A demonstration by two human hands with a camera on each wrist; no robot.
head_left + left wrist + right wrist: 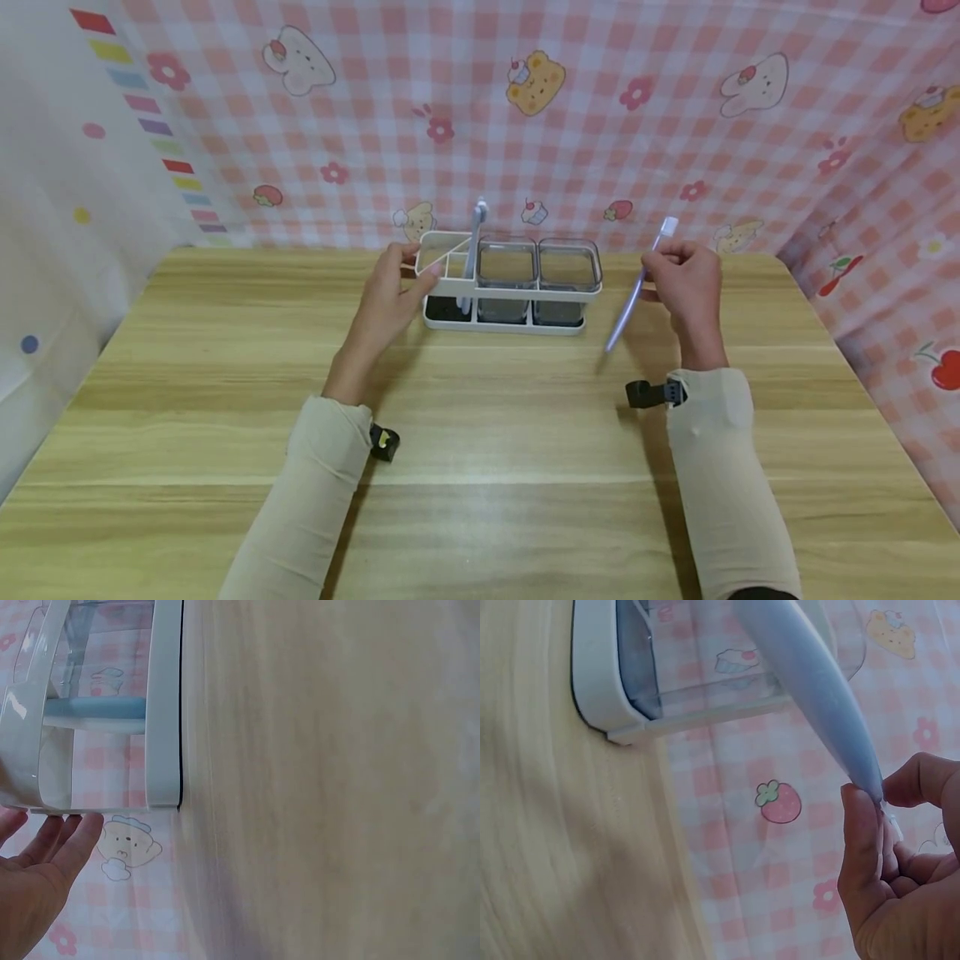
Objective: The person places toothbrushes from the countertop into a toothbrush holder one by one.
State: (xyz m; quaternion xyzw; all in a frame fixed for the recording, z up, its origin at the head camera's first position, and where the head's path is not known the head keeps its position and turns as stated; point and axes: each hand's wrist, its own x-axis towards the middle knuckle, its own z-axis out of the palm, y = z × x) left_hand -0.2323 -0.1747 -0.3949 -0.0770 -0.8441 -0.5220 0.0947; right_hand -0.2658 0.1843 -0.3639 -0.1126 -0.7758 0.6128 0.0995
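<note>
A white toothbrush holder [525, 293] stands near the back of the table, with a black base inside its left section. My left hand [386, 287] grips its left end, thumb over the front rim and fingers against the end; these fingers [79, 844] also show in the left wrist view. A light blue toothbrush [472, 258] stands in the holder's left part, bristle end up. To the right of the holder, my right hand [686, 279] pinches a purple toothbrush [630, 308] between thumb and fingers. It hangs tilted above the table, its whitish head end uppermost.
Two clear square cups [507, 262] sit side by side in the holder's middle and right sections. A pink checked cloth [480, 108] hangs behind the wooden table [480, 467] and along its right side. A white curtain [52, 208] hangs at left.
</note>
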